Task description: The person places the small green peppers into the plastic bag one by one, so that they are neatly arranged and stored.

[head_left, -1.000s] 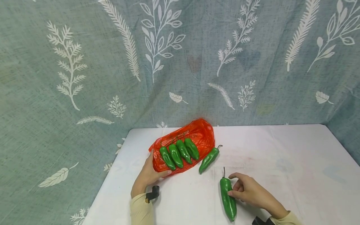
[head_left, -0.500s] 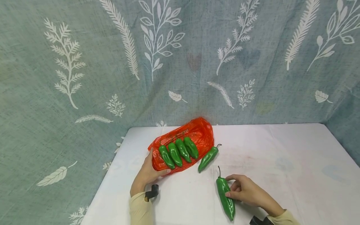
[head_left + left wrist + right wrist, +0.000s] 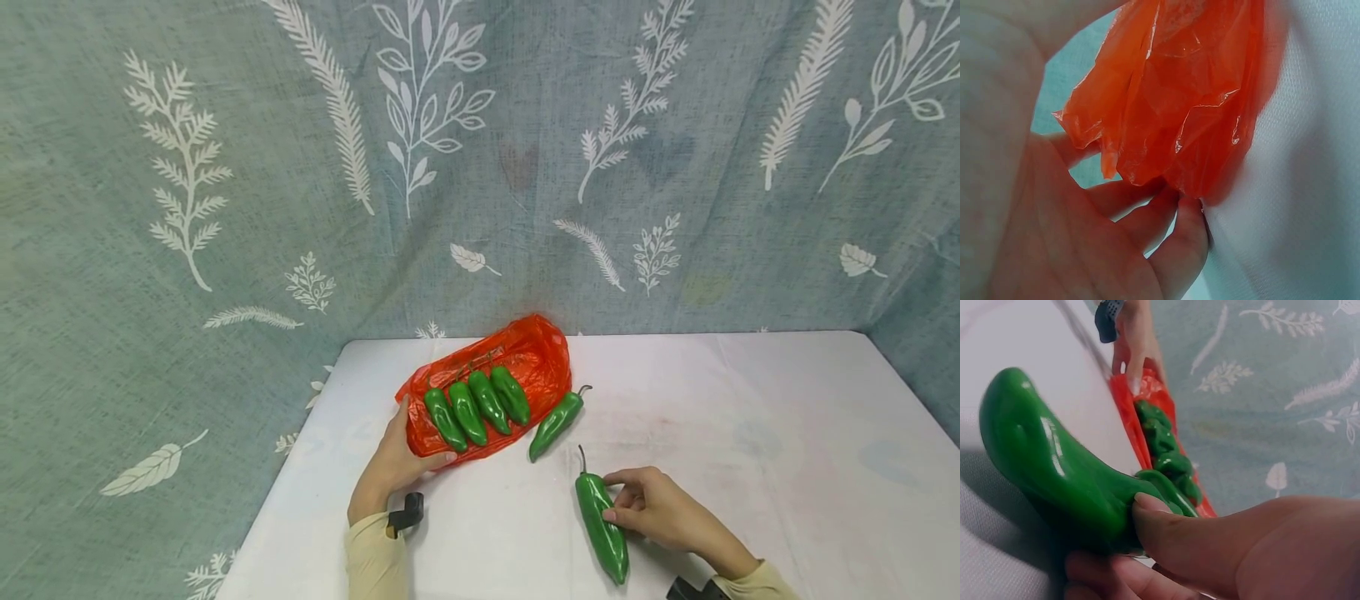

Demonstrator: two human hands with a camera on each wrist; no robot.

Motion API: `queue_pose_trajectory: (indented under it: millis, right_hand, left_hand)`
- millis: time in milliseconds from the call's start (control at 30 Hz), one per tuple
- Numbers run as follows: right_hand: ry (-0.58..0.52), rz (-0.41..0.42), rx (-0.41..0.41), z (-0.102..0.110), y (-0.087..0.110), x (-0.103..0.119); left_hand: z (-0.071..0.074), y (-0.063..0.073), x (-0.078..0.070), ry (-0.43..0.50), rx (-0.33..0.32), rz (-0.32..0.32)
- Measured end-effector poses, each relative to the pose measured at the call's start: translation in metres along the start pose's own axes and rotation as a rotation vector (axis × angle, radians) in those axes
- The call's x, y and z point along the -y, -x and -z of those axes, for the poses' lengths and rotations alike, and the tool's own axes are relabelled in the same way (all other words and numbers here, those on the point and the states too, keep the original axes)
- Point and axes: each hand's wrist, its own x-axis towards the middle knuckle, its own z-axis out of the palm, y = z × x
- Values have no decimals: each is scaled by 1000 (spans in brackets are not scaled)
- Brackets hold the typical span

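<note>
Near the back left of the table lies a red plastic bag (image 3: 546, 357), spread in a tray-like shape. Several green peppers (image 3: 489, 403) lie side by side on it, stems toward the back. My left hand (image 3: 392, 471) holds the bag's left end between thumb and fingers; crumpled red plastic (image 3: 1172, 94) fills the left wrist view there. At the front, my right hand (image 3: 656, 510) pinches a long green pepper (image 3: 600, 527), thumb on its side, stem pointing away. The right wrist view shows this pepper (image 3: 1054, 462) close up, its blunt tip (image 3: 1010, 394) toward the camera.
Another green pepper (image 3: 557, 425) lies at the bag's right edge, between it and my right hand. White cloth covers the table (image 3: 750, 467). A patterned green-grey curtain (image 3: 525, 250) hangs behind and at the left.
My right hand and its pepper have shifted slightly left, and the pepper leans a little more, stem end to the left. The left hand keeps its place on the bag.
</note>
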Motion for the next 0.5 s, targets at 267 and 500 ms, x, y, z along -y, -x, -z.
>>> queue_pose_trajectory:
  millis: [267,500]
  right_hand:
    - [-58,-5,2,-1,0,2]
    - [-139,-4,-19,2,-1,3]
  left_hand:
    - [0,2,0,-6,2,47]
    - [2,1,0,0,4,41]
